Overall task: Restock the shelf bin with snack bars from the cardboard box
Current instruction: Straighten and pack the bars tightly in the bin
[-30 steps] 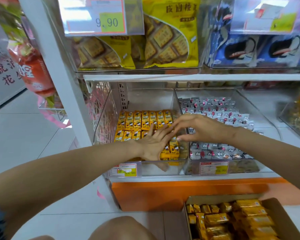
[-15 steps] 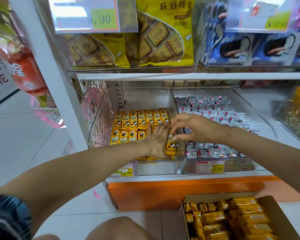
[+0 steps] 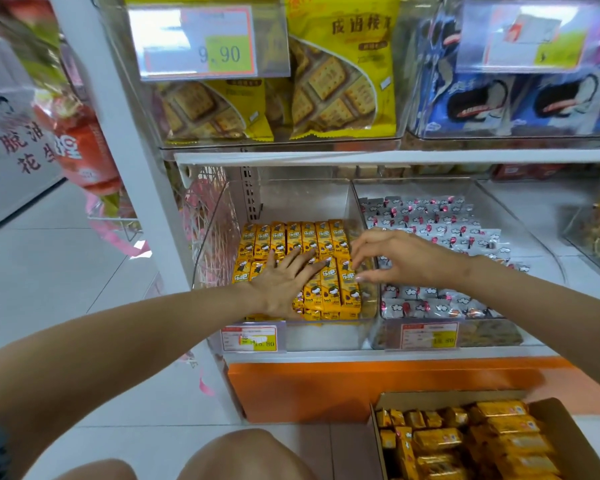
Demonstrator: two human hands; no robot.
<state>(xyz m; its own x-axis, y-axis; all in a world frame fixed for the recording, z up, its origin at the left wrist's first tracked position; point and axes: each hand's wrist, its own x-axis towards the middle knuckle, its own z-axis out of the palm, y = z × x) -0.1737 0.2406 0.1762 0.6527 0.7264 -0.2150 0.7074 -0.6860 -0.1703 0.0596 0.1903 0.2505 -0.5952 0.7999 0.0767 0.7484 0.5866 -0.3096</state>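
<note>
Yellow cracker bags (image 3: pixel 340 81) stand on the upper shelf behind a 9.90 price tag (image 3: pixel 201 43), blue cookie packs (image 3: pixel 499 102) beside them. Silver-wrapped candies (image 3: pixel 440 220) fill a lower bin.

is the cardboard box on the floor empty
No, the cardboard box holds many yellow-wrapped snack bars, packed across its visible inside.

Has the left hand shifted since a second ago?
Yes. The left hand has slid left, away from the clear bin divider, uncovering more front-row snack bars.
</note>
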